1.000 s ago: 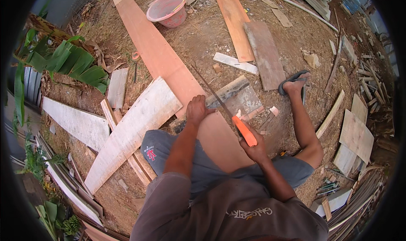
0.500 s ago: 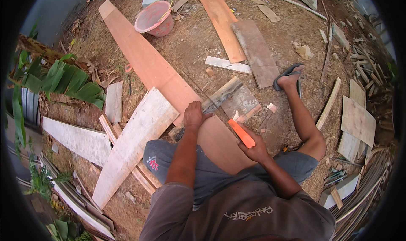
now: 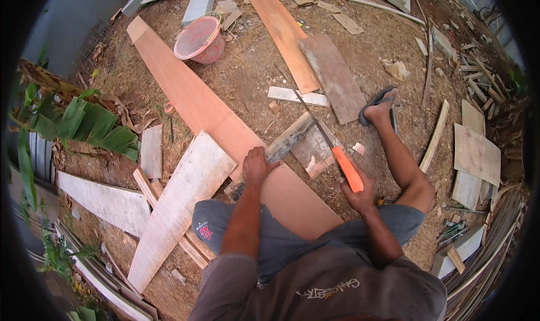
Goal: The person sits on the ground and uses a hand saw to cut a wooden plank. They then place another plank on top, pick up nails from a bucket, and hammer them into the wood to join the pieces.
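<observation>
A long reddish plywood board (image 3: 205, 104) runs from the far left down to my lap, resting over a weathered timber block (image 3: 289, 134). My left hand (image 3: 257, 164) presses on the board beside the block, its fingers curled and thumb out to the right. To the right, my right hand (image 3: 359, 192) grips a handsaw by its orange handle (image 3: 348, 170). The dark saw blade (image 3: 318, 125) points up and to the left, off the board, passing over a stained flat piece (image 3: 315, 146) on the ground. My bent legs flank the board's near end.
A pale plank (image 3: 180, 203) lies close by my left knee. Farther off are a pinkish bucket (image 3: 198, 39), an orange-brown board (image 3: 281, 34) and a grey-brown board (image 3: 333, 76). Plywood offcuts (image 3: 478, 152) lie at the right, banana leaves (image 3: 84, 121) at the left.
The saw has swung to the right, away from the board's edge, with my right hand moving right and its blade turning steeper. My left hand stays on the board. The view has tilted slightly.
</observation>
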The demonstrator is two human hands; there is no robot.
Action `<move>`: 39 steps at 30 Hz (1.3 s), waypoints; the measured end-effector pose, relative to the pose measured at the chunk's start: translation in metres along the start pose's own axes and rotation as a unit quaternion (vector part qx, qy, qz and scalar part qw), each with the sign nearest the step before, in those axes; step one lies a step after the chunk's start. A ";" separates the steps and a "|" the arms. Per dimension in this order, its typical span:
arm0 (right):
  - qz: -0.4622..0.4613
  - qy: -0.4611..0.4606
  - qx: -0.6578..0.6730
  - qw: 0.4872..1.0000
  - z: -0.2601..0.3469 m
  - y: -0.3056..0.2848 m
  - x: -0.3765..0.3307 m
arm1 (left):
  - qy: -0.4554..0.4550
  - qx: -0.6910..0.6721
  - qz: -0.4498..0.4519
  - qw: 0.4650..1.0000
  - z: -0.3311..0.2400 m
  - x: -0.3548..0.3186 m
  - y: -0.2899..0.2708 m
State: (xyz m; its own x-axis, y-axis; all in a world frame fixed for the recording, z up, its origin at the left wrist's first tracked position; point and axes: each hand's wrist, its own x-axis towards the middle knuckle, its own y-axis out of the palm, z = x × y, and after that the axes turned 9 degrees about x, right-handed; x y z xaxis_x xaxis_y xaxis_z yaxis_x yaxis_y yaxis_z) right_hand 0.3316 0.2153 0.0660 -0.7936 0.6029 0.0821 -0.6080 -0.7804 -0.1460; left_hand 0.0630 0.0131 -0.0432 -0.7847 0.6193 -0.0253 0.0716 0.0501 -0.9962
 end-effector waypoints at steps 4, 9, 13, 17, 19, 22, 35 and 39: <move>-0.079 0.040 0.010 0.996 -0.042 -0.019 -0.010 | 0.006 -0.005 -0.023 1.000 -0.001 -0.001 0.004; -0.181 0.187 0.294 0.920 -0.089 -0.030 -0.022 | 0.007 0.013 -0.025 1.000 -0.001 0.000 0.008; -0.186 0.258 0.476 0.820 -0.112 -0.032 -0.016 | 0.011 0.017 -0.025 0.999 -0.002 0.000 0.006; -0.206 0.288 0.478 0.804 -0.120 -0.031 -0.006 | 0.011 0.007 -0.021 1.000 -0.005 -0.001 0.001; -0.217 0.284 0.493 0.793 -0.123 -0.030 -0.004 | 0.012 0.000 -0.023 1.000 -0.005 0.000 0.000; -0.229 0.289 0.509 0.778 -0.127 -0.029 -0.003 | 0.010 0.003 -0.017 1.000 -0.006 0.000 0.000; -0.232 0.320 0.520 0.758 -0.132 -0.035 -0.002 | 0.017 0.042 -0.015 0.999 -0.009 0.001 -0.001; -0.233 0.333 0.519 0.752 -0.129 -0.035 0.000 | 0.026 0.065 -0.020 0.997 -0.009 0.002 0.001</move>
State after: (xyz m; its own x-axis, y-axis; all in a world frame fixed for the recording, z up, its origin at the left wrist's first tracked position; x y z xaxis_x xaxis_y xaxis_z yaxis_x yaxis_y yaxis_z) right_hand 0.3564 0.2638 -0.0557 -0.5112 0.5300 -0.6766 -0.7820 0.0399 0.6220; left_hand 0.0668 0.0216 -0.0440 -0.7527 0.6582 0.0167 -0.0430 -0.0239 -0.9988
